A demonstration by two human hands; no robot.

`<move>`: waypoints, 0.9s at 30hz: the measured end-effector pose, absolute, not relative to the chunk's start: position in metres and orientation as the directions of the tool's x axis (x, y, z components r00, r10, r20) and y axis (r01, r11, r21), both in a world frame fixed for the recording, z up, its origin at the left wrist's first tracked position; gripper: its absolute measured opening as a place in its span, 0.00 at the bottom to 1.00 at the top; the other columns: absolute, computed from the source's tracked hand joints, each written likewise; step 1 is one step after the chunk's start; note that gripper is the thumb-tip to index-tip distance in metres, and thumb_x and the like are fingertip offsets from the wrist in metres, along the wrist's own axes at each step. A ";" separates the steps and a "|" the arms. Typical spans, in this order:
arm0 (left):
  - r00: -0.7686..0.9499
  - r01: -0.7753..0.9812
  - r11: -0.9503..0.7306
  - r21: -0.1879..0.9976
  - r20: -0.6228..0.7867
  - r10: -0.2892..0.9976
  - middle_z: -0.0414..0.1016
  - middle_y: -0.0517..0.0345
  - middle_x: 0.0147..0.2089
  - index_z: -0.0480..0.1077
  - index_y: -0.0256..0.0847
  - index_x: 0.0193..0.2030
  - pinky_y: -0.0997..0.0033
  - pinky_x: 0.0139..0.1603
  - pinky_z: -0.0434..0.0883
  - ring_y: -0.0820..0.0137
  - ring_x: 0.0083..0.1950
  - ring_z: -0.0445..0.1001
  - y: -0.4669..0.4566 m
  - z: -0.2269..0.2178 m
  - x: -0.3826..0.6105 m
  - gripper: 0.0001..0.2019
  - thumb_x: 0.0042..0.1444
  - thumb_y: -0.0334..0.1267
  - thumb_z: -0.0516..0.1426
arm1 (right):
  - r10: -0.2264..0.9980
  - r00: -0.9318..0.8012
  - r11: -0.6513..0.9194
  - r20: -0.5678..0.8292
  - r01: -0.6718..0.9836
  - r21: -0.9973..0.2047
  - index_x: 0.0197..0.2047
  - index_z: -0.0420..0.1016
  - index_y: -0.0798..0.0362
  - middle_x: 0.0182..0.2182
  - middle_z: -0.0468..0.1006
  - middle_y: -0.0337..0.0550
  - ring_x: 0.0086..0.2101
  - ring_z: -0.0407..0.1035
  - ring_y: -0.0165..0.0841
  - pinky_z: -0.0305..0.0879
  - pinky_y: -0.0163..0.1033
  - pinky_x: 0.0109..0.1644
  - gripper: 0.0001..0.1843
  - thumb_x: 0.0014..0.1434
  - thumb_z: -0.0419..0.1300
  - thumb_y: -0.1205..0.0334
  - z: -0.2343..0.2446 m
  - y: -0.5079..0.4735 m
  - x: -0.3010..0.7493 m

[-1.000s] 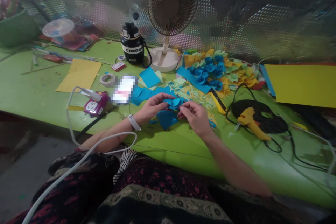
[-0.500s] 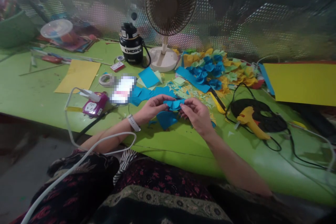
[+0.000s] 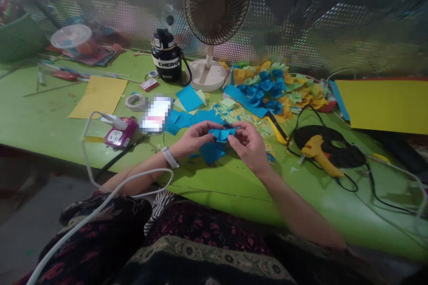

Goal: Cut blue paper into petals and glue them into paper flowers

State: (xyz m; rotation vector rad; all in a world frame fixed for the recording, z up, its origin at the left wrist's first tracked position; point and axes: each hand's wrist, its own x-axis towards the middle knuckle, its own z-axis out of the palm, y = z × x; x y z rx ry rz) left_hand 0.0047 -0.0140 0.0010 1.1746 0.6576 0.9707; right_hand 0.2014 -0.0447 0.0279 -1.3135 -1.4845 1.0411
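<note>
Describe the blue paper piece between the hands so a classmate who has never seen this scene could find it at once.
On the green table, start at the fan and come down toward the near edge, where the left hand and right hand face each other. The creased blue paper piece is pinched between them. Unlike the loose blue paper around it, this one is held.

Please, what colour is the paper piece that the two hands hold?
The paper piece is bright blue, best seen in the head view.

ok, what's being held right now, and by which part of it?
Small blue paper piece: left end pinched in the left grip, right end in the right grip.
</note>
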 end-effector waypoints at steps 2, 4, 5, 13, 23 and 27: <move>0.452 -0.274 0.067 0.959 0.067 0.889 0.80 0.51 0.47 0.74 0.37 0.50 0.69 0.46 0.74 0.71 0.42 0.78 -0.014 0.001 0.005 0.15 0.56 0.36 0.64 | 0.985 -0.058 0.171 0.161 0.318 -0.933 0.52 0.67 0.48 0.40 0.78 0.43 0.35 0.73 0.35 0.70 0.42 0.40 0.22 0.56 0.64 0.56 0.026 -0.045 0.201; 0.454 -0.272 0.058 0.960 0.075 0.888 0.80 0.50 0.47 0.73 0.37 0.51 0.70 0.45 0.74 0.72 0.41 0.78 -0.013 0.000 0.005 0.16 0.56 0.36 0.65 | 0.962 -0.068 0.271 0.266 0.383 -0.883 0.51 0.68 0.48 0.46 0.77 0.48 0.42 0.74 0.38 0.71 0.44 0.46 0.19 0.57 0.62 0.59 0.025 -0.045 0.201; 0.458 -0.269 0.055 0.962 0.078 0.885 0.80 0.50 0.47 0.73 0.37 0.51 0.70 0.45 0.74 0.72 0.41 0.78 -0.013 -0.001 0.005 0.17 0.56 0.36 0.65 | 0.942 -0.084 0.329 0.324 0.418 -0.847 0.49 0.69 0.48 0.48 0.77 0.49 0.45 0.73 0.39 0.71 0.46 0.48 0.15 0.57 0.61 0.60 0.025 -0.045 0.201; 0.474 -0.247 -0.002 0.969 0.122 0.872 0.80 0.50 0.46 0.73 0.36 0.51 0.70 0.45 0.74 0.72 0.40 0.78 -0.012 -0.002 0.005 0.16 0.57 0.38 0.64 | 0.831 -0.188 0.544 0.524 0.477 -0.691 0.42 0.73 0.48 0.46 0.78 0.48 0.48 0.74 0.42 0.69 0.53 0.55 0.08 0.57 0.59 0.64 0.021 -0.042 0.202; 0.476 -0.290 0.001 0.957 0.143 0.868 0.81 0.49 0.48 0.73 0.37 0.51 0.70 0.47 0.75 0.70 0.43 0.79 -0.011 -0.006 0.005 0.18 0.57 0.42 0.65 | 0.761 -0.161 0.592 0.628 0.570 -0.570 0.46 0.75 0.47 0.50 0.78 0.49 0.52 0.72 0.43 0.70 0.54 0.57 0.09 0.60 0.61 0.63 0.021 -0.041 0.206; 0.480 -0.276 0.000 0.961 0.138 0.866 0.81 0.48 0.49 0.73 0.37 0.52 0.69 0.48 0.75 0.69 0.44 0.80 -0.010 -0.005 0.004 0.19 0.57 0.42 0.66 | 0.723 -0.251 0.644 0.644 0.582 -0.497 0.44 0.76 0.48 0.49 0.79 0.49 0.51 0.73 0.43 0.70 0.54 0.57 0.07 0.63 0.60 0.64 0.018 -0.039 0.208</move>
